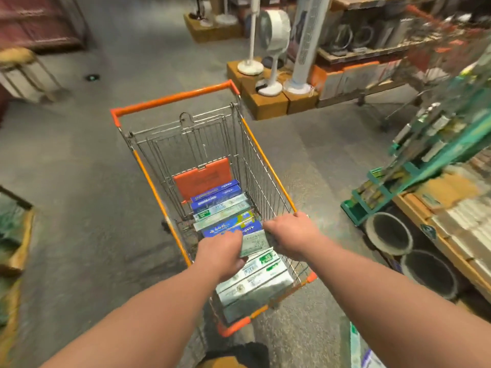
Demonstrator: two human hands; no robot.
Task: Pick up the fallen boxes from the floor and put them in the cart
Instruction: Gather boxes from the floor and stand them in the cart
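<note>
cart open from above, closed sideways | boxes cover its bottom | floor left free | pots near right

Bright, even indoor light; strong motion blur and wide-angle bending toward the edges

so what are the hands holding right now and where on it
One white-and-green box, over the cart: the left hand grips its left end, the right hand its right end.
</note>
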